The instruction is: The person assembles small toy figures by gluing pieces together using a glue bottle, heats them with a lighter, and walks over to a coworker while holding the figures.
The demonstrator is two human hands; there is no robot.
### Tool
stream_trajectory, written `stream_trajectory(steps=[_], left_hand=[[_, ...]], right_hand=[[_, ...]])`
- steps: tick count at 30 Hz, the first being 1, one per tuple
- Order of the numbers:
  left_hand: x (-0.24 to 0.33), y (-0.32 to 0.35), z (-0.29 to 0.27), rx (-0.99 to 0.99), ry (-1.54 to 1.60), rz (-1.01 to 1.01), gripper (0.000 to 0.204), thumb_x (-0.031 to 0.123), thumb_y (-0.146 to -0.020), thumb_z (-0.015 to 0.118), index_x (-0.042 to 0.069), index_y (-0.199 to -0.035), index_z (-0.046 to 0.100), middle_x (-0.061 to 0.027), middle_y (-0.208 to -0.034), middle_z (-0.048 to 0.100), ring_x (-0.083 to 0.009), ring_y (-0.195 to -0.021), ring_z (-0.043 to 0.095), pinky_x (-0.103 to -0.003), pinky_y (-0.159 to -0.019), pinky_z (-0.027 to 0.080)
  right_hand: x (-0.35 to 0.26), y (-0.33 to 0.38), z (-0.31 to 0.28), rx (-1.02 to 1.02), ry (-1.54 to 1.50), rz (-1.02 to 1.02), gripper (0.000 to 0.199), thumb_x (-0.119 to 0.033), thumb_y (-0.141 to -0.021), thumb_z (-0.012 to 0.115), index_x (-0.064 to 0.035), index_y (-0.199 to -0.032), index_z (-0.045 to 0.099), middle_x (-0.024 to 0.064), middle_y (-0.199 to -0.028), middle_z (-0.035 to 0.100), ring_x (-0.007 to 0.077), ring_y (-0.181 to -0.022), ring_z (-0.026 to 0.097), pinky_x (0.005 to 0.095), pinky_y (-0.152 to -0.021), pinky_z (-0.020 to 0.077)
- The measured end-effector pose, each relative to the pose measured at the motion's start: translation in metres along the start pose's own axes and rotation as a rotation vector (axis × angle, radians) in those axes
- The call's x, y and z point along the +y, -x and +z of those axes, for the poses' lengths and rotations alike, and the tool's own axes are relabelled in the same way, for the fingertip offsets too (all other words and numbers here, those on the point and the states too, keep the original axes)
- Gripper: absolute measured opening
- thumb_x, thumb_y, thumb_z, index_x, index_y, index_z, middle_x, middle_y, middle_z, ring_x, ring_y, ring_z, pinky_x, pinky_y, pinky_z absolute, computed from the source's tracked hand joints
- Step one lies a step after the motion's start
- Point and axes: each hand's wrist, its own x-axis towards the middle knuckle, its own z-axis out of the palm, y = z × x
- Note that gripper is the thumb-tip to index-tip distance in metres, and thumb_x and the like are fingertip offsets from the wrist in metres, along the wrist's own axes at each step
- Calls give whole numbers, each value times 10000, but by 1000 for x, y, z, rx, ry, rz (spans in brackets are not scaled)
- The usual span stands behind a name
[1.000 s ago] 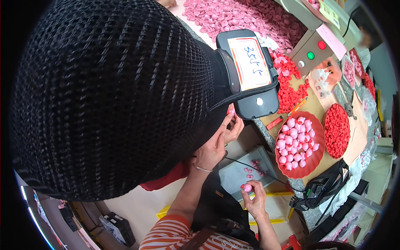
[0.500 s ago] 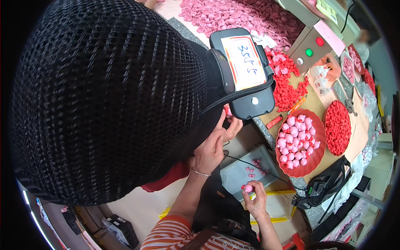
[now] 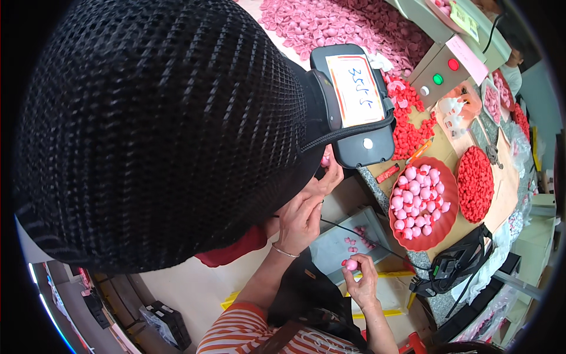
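My right hand pinches a small pink ball with a red piece on it between thumb and fingertips. My left hand, with a thin bracelet at its wrist, has its fingers curled around a thin black cable; part of the grip is hidden. Just beyond it is a co-worker's hand with a pink piece at its fingertips, partly covered by the black mesh cap on the co-worker's head. A black device with a label is fixed to the cap's front.
On the table at right are a red bowl of pink balls, a tray of red pieces and a black strapped pack. Loose red pieces and a large pink heap lie farther back. A pale tray sits below the table edge.
My left hand has shifted slightly right and its fingers have curled in from a more stretched pose. The capped head has tilted a little to the right. My right hand stays nearly still.
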Motion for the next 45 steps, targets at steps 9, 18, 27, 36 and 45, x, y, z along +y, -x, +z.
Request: stream_trajectory(steps=[9, 18, 27, 36, 45], left_hand=[[8, 7, -2, -53, 26, 20, 205, -28, -745, 655, 37, -939, 637, -92, -846, 582, -273, -747, 571, -362, -649, 472], [13, 11, 3, -90, 103, 3, 243, -37, -740, 654, 47, -967, 627, -88, -857, 572, -273, -755, 555, -366, -669, 462], [25, 18, 3, -106, 160, -23, 194, -37, -746, 655, 29, -928, 653, -91, -811, 593, -250, -728, 580, -342, -629, 463], [26, 23, 3, -105, 178, 4, 213, -49, -746, 650, 31, -943, 635, -83, -850, 585, -254, -756, 574, -348, -673, 471], [26, -1, 2, -338, 152, -24, 385, 9, -756, 650, 54, -1135, 604, -163, -1168, 531, -295, -1021, 546, -388, -872, 449]], right_hand=[[0, 3, -1, 3, -11, 21, 328, 9, -711, 703, -29, -996, 544, 155, -987, 576, 313, -891, 591, 349, -771, 484], [-2, 3, -3, 27, -9, -5, 335, 11, -710, 707, -24, -1000, 544, 155, -983, 575, 310, -878, 593, 347, -762, 486], [-4, 13, -3, 36, -39, 0, 337, 21, -706, 708, -25, -996, 542, 143, -981, 576, 276, -854, 594, 324, -741, 491], [-7, 19, -3, 49, -12, -5, 337, 24, -706, 703, -24, -998, 540, 155, -977, 576, 310, -857, 598, 343, -744, 492], [-12, 20, -4, 49, -62, 23, 351, 22, -725, 696, -18, -1038, 541, 160, -999, 576, 301, -860, 596, 337, -752, 489]])
